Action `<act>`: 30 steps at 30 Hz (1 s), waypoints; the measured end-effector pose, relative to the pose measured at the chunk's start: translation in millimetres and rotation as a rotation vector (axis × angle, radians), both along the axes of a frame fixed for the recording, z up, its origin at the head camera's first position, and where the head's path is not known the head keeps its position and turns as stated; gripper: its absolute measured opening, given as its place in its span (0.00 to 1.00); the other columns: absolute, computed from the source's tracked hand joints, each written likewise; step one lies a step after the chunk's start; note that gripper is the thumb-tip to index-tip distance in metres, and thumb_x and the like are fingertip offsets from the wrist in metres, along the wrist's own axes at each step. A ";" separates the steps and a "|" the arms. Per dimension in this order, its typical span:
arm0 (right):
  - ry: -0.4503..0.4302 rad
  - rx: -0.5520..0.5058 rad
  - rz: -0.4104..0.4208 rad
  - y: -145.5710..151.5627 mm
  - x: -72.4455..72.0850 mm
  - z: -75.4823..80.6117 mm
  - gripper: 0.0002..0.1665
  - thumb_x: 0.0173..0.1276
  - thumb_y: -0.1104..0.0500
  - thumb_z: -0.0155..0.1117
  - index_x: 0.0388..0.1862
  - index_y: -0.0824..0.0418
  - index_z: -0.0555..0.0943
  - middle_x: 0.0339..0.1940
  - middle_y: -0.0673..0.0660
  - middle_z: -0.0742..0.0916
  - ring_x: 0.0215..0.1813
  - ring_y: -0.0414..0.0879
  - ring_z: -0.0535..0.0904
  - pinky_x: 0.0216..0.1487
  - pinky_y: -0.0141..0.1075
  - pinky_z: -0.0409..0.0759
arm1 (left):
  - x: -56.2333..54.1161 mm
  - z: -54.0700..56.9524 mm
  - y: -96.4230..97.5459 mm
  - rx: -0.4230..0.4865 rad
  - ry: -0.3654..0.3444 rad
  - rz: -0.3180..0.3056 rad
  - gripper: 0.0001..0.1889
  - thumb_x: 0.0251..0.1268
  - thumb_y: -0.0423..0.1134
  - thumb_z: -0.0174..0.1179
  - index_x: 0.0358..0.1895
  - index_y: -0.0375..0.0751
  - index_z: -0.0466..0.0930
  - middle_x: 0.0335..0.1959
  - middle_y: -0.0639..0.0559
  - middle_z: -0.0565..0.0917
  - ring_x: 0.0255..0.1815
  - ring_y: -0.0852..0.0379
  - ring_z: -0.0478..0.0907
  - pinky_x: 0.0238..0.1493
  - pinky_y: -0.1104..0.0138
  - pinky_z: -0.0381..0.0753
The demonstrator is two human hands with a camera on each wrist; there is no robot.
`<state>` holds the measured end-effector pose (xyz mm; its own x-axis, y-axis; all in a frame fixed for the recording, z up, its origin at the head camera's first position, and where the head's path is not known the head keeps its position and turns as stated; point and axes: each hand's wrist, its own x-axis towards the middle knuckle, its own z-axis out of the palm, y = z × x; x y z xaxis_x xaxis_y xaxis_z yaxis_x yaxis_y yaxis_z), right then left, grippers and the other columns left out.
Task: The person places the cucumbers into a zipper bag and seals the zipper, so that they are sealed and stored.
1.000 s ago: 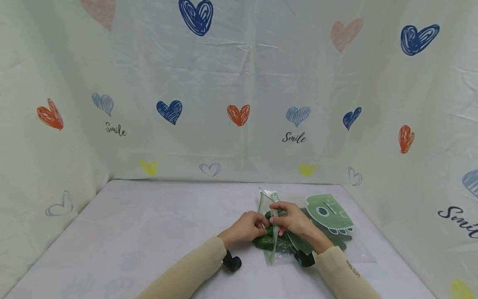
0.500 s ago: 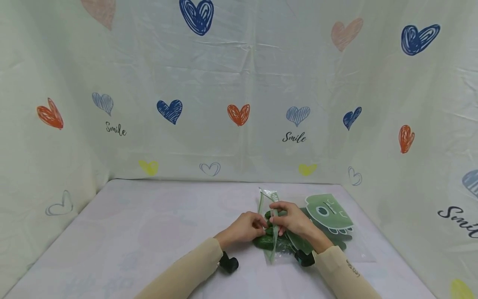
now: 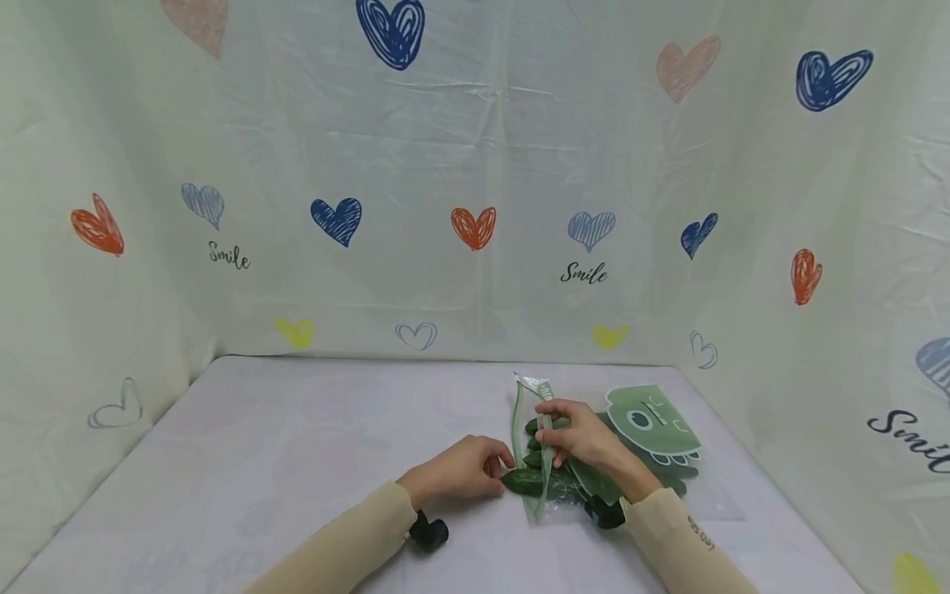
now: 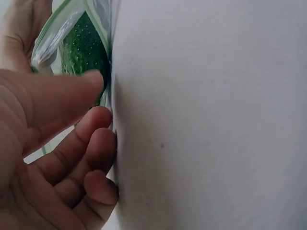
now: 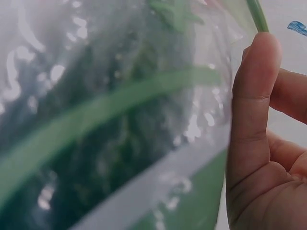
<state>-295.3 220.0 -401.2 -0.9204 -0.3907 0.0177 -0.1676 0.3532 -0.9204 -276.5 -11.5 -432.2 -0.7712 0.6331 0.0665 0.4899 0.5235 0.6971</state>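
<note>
A clear zip bag [image 3: 720, 495] with a green cartoon print and green edge strips lies on its side, its mouth facing left. Several cucumbers [image 3: 524, 482] are in it, and the ends of some stick out past the raised edge. My right hand [image 3: 586, 433] pinches that upper edge between thumb and fingers; in the right wrist view the bag's film [image 5: 115, 110] fills most of the picture. Just left of the nearest cucumber's tip is my left hand [image 3: 462, 469], fingers loosely bent. In the left wrist view its thumb and fingers stand apart before the cucumber [image 4: 85, 48]; contact is unclear.
A white-covered table [image 3: 297, 462] spreads under everything, with its far edge against a hanging cloth [image 3: 416, 280] printed with hearts. Black wrist cameras [image 3: 429, 532] hang below both wrists, the right one close over the bag.
My left hand has drawn back to the left and slightly nearer, from among the cucumber ends to beside the nearest tip. My right hand keeps its hold on the bag's edge.
</note>
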 end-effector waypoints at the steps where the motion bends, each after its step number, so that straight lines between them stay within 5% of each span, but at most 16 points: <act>1: 0.002 0.001 -0.001 0.0 0.0 0.1 0.30 0.63 0.66 0.64 0.63 0.74 0.69 0.48 0.69 0.73 0.16 0.46 0.76 0.22 0.44 0.80 | 0.9 0.0 0.1 -0.007 0.016 0.000 0.11 0.52 0.29 0.67 0.40 0.44 0.81 0.21 0.61 0.78 0.22 0.68 0.73 0.29 0.73 0.73; 14: 0.015 0.003 -0.008 0.3 -0.4 -2.3 0.30 0.63 0.66 0.65 0.62 0.73 0.69 0.47 0.68 0.74 0.15 0.47 0.76 0.21 0.45 0.80 | 0.4 -2.0 7.5 -0.051 0.082 0.041 0.10 0.51 0.30 0.68 0.35 0.47 0.80 0.19 0.62 0.75 0.20 0.67 0.70 0.28 0.73 0.71; 30: 0.010 0.026 -0.014 -0.4 0.6 0.0 0.30 0.63 0.65 0.65 0.63 0.73 0.69 0.49 0.69 0.73 0.15 0.48 0.76 0.22 0.44 0.80 | -0.4 0.2 29.9 0.128 0.007 0.124 0.12 0.47 0.26 0.71 0.31 0.45 0.81 0.21 0.60 0.77 0.23 0.66 0.72 0.30 0.71 0.73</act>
